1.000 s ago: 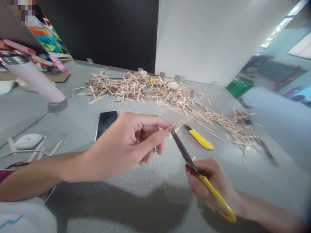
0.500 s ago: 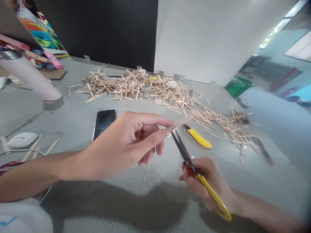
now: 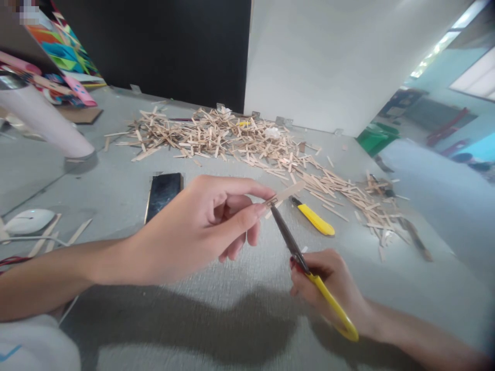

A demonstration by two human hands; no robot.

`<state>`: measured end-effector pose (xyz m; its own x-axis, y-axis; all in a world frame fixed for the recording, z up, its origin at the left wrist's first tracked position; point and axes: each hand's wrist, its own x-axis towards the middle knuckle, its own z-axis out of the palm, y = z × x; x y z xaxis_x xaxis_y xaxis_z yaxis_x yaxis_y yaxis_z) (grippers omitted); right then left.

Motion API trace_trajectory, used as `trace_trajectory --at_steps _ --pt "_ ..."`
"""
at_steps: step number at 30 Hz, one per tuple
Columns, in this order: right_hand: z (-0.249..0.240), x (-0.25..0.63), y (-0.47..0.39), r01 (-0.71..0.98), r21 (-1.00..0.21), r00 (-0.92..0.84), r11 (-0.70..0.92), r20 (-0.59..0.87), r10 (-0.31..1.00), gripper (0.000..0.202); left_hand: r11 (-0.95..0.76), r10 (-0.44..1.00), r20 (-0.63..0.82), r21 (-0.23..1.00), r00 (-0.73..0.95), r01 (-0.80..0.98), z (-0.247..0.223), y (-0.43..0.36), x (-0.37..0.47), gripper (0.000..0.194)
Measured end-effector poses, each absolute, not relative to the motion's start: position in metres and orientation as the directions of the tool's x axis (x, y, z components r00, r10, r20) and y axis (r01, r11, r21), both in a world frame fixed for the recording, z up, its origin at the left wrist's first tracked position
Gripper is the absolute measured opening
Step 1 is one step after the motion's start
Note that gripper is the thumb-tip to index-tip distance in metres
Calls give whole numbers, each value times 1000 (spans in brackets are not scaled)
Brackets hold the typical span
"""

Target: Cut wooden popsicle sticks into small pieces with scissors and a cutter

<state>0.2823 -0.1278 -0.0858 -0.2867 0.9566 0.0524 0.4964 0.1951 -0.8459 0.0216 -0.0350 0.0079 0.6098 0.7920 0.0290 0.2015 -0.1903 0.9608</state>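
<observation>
Between thumb and forefinger, my left hand (image 3: pixel 197 232) pinches a flat wooden stick (image 3: pixel 290 191) with dark marks drawn near the fingertips. My right hand (image 3: pixel 328 288) is wrapped round the handles of a pair of scissors (image 3: pixel 288 237), one of them yellow. The blades are closed together, and their tips meet the lower edge of the stick beside the marks. Just behind the scissors, a yellow utility knife (image 3: pixel 315 219) lies on the table.
A long heap of wooden sticks (image 3: pixel 209 136) spreads across the back of the table (image 3: pixel 232 314). On the left are a phone (image 3: pixel 164 193), a white mouse (image 3: pixel 31 221) with a cable, and a pale tumbler (image 3: pixel 46 118). Black and white panels stand behind.
The scissor blades have gone from slightly apart to closed at the stick. The yellow handle has swung up and left a little. My left hand keeps its pinch.
</observation>
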Motion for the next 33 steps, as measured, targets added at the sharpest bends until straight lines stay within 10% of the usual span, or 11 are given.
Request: trace_trajectory --at_steps 14,33 --pt "-88 283 -131 464 -881 -305 97 -56 951 50 -447 779 182 833 600 326 4 -31 20 16" --pt "-99 289 -133 426 -903 -239 49 -60 969 49 -171 745 -5 965 667 199 6 -27 19 19"
